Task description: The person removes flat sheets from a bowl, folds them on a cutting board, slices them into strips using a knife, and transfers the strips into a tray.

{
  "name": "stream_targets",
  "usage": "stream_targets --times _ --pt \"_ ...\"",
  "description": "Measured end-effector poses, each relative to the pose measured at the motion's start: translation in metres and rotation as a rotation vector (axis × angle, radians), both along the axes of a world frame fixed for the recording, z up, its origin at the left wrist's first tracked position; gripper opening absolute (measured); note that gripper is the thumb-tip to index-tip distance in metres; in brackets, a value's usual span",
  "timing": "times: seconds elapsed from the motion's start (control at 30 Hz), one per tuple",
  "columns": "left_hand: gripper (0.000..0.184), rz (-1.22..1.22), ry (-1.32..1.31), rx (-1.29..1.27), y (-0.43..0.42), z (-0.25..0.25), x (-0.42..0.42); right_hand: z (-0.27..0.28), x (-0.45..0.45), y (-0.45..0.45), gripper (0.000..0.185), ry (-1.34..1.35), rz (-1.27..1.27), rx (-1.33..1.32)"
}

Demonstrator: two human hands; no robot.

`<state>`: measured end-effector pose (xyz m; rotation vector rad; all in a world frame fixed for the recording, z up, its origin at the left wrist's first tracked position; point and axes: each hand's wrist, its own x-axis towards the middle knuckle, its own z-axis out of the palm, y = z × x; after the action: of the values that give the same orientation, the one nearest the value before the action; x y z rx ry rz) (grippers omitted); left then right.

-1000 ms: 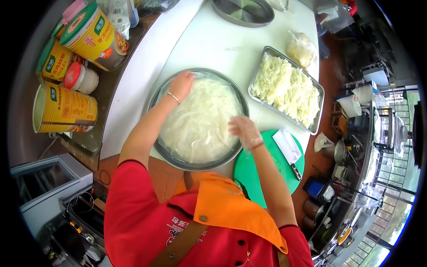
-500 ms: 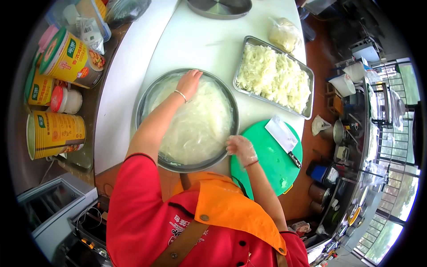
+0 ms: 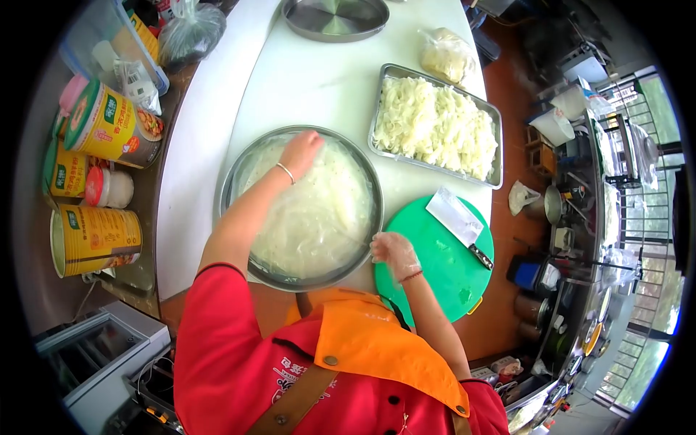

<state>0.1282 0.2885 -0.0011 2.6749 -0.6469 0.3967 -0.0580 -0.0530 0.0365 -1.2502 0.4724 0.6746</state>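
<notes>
A round metal pan point(image 3: 230, 190) holds pale, watery white contents under a clear, wrinkled plastic film point(image 3: 312, 217). My left hand point(image 3: 301, 154), with a light bracelet at the wrist, is over the far side of the pan, its fingers closed on the film. At the near right rim is my right hand point(image 3: 395, 252) in a clear plastic glove. Its fingers are pinched on the film's edge. Under that hand lies a round green cutting board point(image 3: 428, 268), and a cleaver point(image 3: 457, 217) rests on the board.
Beyond the board stands a rectangular tray point(image 3: 499, 148) heaped with pale shreds point(image 3: 435, 127). A tied bag point(image 3: 447, 56) and another round pan point(image 3: 337, 32) are farther back. Yellow cans point(image 3: 98, 235) line the left shelf.
My left hand has shifted slightly down and left, its fingers more curled. My right hand stays beside the pan's rim. The whole view has shifted a little.
</notes>
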Motion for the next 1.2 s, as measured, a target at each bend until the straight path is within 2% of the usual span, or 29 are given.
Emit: stream_targets --times 0.03,0.1,0.23,0.3,0.37,0.43,0.53,0.63,0.83,0.97,1.07,1.2 --pt "0.015 -0.070 0.036 0.008 -0.007 -0.004 -0.003 -0.005 -0.004 0.000 0.027 -0.037 0.041 -0.021" --pt "0.010 0.005 0.090 0.040 -0.020 -0.012 -0.002 -0.011 -0.002 -0.003 0.026 -0.132 0.128 -0.069" --pt "0.002 0.147 0.207 0.035 -0.027 -0.018 0.014 -0.001 0.001 0.000 0.033 -0.127 0.081 -0.005" --pt "0.004 0.109 0.311 0.009 -0.024 -0.013 0.020 -0.022 0.002 -0.007 0.032 -0.230 0.182 -0.116" --pt "0.005 0.090 0.361 0.006 -0.021 -0.014 0.025 -0.025 0.002 -0.009 0.030 -0.201 0.151 -0.115" --pt "0.007 0.098 0.361 0.022 -0.020 -0.016 0.027 -0.009 -0.002 -0.005 0.029 -0.040 0.000 0.006" --pt "0.006 0.071 0.327 -0.056 -0.020 -0.018 0.024 -0.008 -0.003 -0.003 0.028 0.031 -0.004 -0.019" --pt "0.006 0.089 0.350 0.028 -0.018 -0.022 0.026 -0.004 -0.004 0.002 0.028 0.087 -0.005 0.044" --pt "0.008 0.024 0.437 -0.116 -0.013 -0.012 0.025 -0.001 -0.004 0.006 0.026 0.052 -0.025 0.049" --pt "0.009 0.040 0.468 -0.057 -0.014 -0.015 0.029 -0.002 -0.006 0.004 0.025 0.047 -0.030 0.046" --pt "0.011 0.066 0.527 -0.180 -0.019 -0.005 0.025 -0.004 -0.006 0.004 0.026 0.041 -0.029 0.065" --pt "0.013 0.085 0.560 -0.096 -0.022 -0.006 0.029 0.000 -0.005 0.007 0.025 0.051 -0.020 0.058"
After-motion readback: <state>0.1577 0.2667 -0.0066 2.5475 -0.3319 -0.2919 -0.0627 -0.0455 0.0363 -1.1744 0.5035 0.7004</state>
